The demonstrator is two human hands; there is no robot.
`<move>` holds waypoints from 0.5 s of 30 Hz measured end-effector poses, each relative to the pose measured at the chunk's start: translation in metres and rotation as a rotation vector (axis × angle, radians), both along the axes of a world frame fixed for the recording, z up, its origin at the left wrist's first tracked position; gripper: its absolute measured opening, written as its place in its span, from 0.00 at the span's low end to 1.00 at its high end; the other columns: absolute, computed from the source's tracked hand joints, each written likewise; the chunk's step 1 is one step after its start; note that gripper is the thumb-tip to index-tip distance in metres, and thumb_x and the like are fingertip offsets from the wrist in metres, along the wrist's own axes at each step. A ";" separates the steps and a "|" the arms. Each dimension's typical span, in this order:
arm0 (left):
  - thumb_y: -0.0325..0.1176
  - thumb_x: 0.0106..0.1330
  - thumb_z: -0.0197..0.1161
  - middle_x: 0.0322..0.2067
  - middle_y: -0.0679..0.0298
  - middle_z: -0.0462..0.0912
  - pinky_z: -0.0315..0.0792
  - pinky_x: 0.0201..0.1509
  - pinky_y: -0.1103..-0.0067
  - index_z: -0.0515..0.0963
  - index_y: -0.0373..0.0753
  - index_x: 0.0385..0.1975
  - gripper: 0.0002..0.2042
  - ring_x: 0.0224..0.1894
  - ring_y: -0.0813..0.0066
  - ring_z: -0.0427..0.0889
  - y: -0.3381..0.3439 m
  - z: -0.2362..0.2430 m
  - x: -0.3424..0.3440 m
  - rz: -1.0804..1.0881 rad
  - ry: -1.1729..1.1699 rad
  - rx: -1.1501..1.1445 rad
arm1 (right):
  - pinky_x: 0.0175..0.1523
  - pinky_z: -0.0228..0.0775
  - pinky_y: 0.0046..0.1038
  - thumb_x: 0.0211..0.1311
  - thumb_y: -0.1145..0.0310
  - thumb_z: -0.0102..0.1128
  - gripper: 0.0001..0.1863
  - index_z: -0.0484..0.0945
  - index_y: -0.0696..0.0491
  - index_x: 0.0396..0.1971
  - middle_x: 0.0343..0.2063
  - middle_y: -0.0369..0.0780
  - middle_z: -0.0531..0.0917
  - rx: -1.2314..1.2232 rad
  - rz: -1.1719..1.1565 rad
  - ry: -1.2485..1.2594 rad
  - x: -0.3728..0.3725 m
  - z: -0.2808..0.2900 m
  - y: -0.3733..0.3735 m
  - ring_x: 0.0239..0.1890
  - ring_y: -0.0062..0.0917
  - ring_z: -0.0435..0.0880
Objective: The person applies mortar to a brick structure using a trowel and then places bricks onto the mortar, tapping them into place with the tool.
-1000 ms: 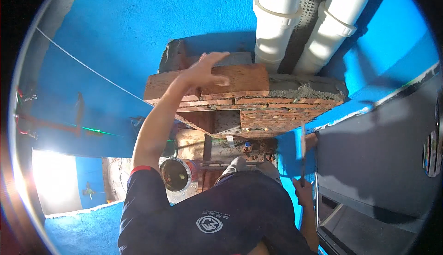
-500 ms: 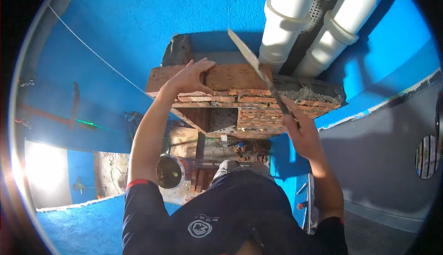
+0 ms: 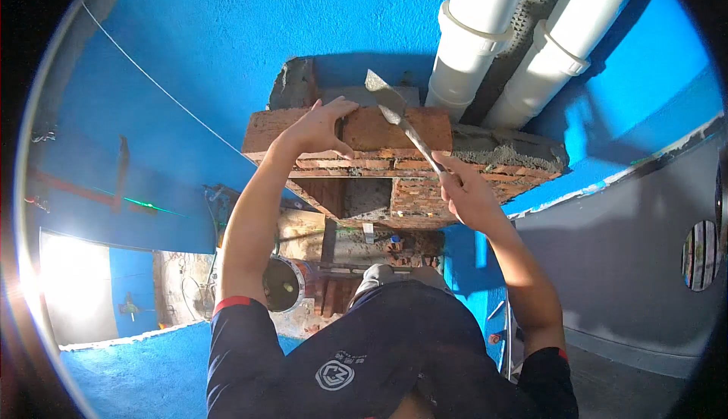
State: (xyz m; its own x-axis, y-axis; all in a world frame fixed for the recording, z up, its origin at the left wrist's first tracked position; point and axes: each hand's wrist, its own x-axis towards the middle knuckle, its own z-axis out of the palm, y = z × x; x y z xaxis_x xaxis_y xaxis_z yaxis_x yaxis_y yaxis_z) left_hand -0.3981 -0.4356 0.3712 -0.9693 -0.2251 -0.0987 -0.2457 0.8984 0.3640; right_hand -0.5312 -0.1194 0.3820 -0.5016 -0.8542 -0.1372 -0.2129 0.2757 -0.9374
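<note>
My left hand [image 3: 315, 131] spans the top of a row of red bricks, fingers along the back edge and thumb down at the front edge. It grips near the joint between a left brick [image 3: 265, 125] and a right brick [image 3: 417, 127]. In my right hand [image 3: 469, 195] is the handle of a trowel [image 3: 389, 103]. Its pointed blade, smeared with grey mortar, hovers over the right brick's back edge. Grey mortar [image 3: 508, 146] covers the top of the wall to the right of that brick.
Two white pipes [image 3: 474, 47] rise behind the wall at the right. A taut white string [image 3: 171, 99] runs down to the bricks' left corner. Below stands a bucket [image 3: 284, 286] beside loose bricks [image 3: 330, 298]. An opening [image 3: 368, 195] shows under the top courses.
The trowel has swung left and its blade has turned to show its broad face. My right hand has moved up and left. My left hand stays on the bricks.
</note>
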 end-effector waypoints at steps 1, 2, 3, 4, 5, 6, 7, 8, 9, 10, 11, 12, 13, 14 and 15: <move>0.54 0.38 0.76 0.67 0.55 0.55 0.39 0.74 0.58 0.58 0.47 0.66 0.52 0.70 0.57 0.50 0.000 0.000 0.001 0.014 0.014 -0.018 | 0.28 0.63 0.24 0.69 0.67 0.45 0.22 0.65 0.49 0.62 0.21 0.34 0.72 0.045 -0.002 -0.091 0.000 0.004 -0.002 0.21 0.17 0.69; 0.55 0.38 0.76 0.68 0.55 0.53 0.39 0.74 0.58 0.57 0.47 0.66 0.52 0.71 0.55 0.49 -0.001 0.000 -0.001 0.015 -0.007 -0.009 | 0.27 0.63 0.23 0.69 0.66 0.45 0.21 0.66 0.50 0.61 0.21 0.33 0.72 0.039 -0.023 -0.094 0.005 0.011 0.001 0.21 0.16 0.69; 0.55 0.38 0.76 0.68 0.55 0.53 0.39 0.74 0.58 0.57 0.47 0.66 0.52 0.71 0.55 0.49 -0.003 0.001 -0.002 0.020 -0.007 -0.017 | 0.27 0.63 0.23 0.69 0.66 0.45 0.21 0.66 0.50 0.61 0.21 0.33 0.72 0.030 -0.017 -0.094 0.004 0.005 0.000 0.21 0.16 0.69; 0.55 0.39 0.76 0.68 0.55 0.53 0.39 0.74 0.57 0.56 0.47 0.67 0.52 0.71 0.54 0.48 -0.003 0.003 -0.002 0.000 0.000 -0.001 | 0.27 0.63 0.22 0.69 0.66 0.45 0.21 0.66 0.50 0.61 0.21 0.33 0.72 0.015 -0.008 -0.048 0.003 -0.002 -0.001 0.21 0.16 0.69; 0.54 0.40 0.76 0.68 0.55 0.53 0.39 0.74 0.57 0.55 0.46 0.67 0.52 0.71 0.53 0.48 -0.003 0.004 -0.002 -0.018 0.006 0.016 | 0.27 0.63 0.22 0.69 0.66 0.45 0.21 0.66 0.50 0.61 0.21 0.32 0.72 0.000 0.002 -0.004 0.002 -0.006 -0.001 0.21 0.15 0.68; 0.52 0.47 0.73 0.67 0.55 0.56 0.47 0.72 0.58 0.57 0.45 0.67 0.46 0.70 0.56 0.52 -0.003 0.006 0.003 0.045 0.060 0.052 | 0.27 0.64 0.24 0.69 0.66 0.45 0.21 0.66 0.50 0.61 0.22 0.34 0.73 0.013 0.001 -0.140 0.001 -0.006 0.001 0.21 0.17 0.70; 0.52 0.47 0.73 0.67 0.55 0.56 0.47 0.72 0.58 0.57 0.45 0.67 0.46 0.70 0.56 0.52 -0.004 0.011 0.006 0.047 0.062 0.043 | 0.27 0.64 0.24 0.69 0.66 0.45 0.21 0.66 0.50 0.61 0.22 0.34 0.73 0.005 0.003 -0.138 -0.001 -0.007 0.001 0.21 0.17 0.70; 0.48 0.51 0.71 0.66 0.55 0.60 0.53 0.70 0.61 0.60 0.43 0.65 0.42 0.68 0.59 0.57 -0.007 0.015 0.010 0.171 0.242 0.249 | 0.28 0.64 0.24 0.69 0.65 0.46 0.21 0.66 0.49 0.61 0.22 0.35 0.73 -0.001 -0.006 -0.118 -0.003 -0.010 0.002 0.22 0.17 0.70; 0.45 0.55 0.69 0.64 0.55 0.63 0.59 0.68 0.65 0.62 0.41 0.64 0.37 0.67 0.61 0.61 -0.012 0.020 0.015 0.294 0.422 0.455 | 0.28 0.65 0.25 0.69 0.64 0.47 0.21 0.67 0.49 0.61 0.22 0.35 0.74 -0.007 -0.014 -0.098 -0.004 -0.011 0.002 0.23 0.18 0.71; 0.40 0.59 0.64 0.60 0.53 0.69 0.67 0.61 0.69 0.68 0.40 0.60 0.28 0.63 0.63 0.67 -0.013 0.016 0.020 0.327 0.553 0.386 | 0.29 0.66 0.26 0.68 0.64 0.48 0.21 0.67 0.48 0.61 0.23 0.36 0.74 0.051 -0.030 -0.042 -0.001 -0.006 0.003 0.24 0.18 0.72; 0.37 0.61 0.62 0.57 0.54 0.73 0.67 0.60 0.70 0.71 0.39 0.58 0.24 0.60 0.64 0.71 -0.014 0.013 0.028 0.390 0.604 0.349 | 0.29 0.66 0.26 0.68 0.64 0.48 0.21 0.67 0.48 0.61 0.23 0.36 0.74 0.053 -0.024 -0.046 0.000 -0.005 0.000 0.24 0.18 0.72; 0.36 0.61 0.62 0.55 0.54 0.75 0.68 0.58 0.71 0.73 0.38 0.56 0.22 0.58 0.64 0.73 -0.014 0.010 0.036 0.399 0.607 0.378 | 0.30 0.66 0.26 0.69 0.64 0.47 0.21 0.67 0.48 0.61 0.23 0.37 0.74 0.060 -0.009 -0.027 0.002 -0.005 -0.004 0.24 0.19 0.72; 0.34 0.61 0.61 0.53 0.55 0.77 0.69 0.57 0.72 0.74 0.38 0.54 0.20 0.55 0.65 0.76 -0.011 0.010 0.043 0.409 0.611 0.406 | 0.30 0.66 0.27 0.69 0.64 0.47 0.21 0.67 0.48 0.61 0.23 0.37 0.74 0.067 0.007 -0.007 0.003 -0.003 -0.008 0.25 0.19 0.73; 0.33 0.61 0.61 0.50 0.55 0.79 0.70 0.55 0.73 0.76 0.38 0.52 0.18 0.53 0.66 0.77 -0.006 0.005 0.049 0.429 0.631 0.297 | 0.31 0.67 0.28 0.69 0.64 0.46 0.21 0.67 0.49 0.61 0.24 0.38 0.75 0.090 0.022 -0.011 0.005 0.004 -0.009 0.25 0.21 0.73; 0.31 0.61 0.61 0.47 0.56 0.81 0.71 0.53 0.74 0.77 0.37 0.49 0.16 0.50 0.67 0.79 0.004 0.000 0.055 0.446 0.650 0.186 | 0.31 0.67 0.28 0.69 0.64 0.46 0.21 0.67 0.49 0.61 0.24 0.38 0.75 0.090 0.029 -0.013 0.007 0.001 -0.010 0.25 0.21 0.73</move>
State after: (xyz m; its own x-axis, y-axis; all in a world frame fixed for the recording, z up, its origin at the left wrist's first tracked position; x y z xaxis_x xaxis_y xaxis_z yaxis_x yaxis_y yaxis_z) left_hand -0.3434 -0.4320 0.3711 -0.6685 -0.6397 0.3792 -0.2548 0.6761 0.6914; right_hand -0.5243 -0.1297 0.3834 -0.4744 -0.8523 -0.2205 -0.2099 0.3528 -0.9118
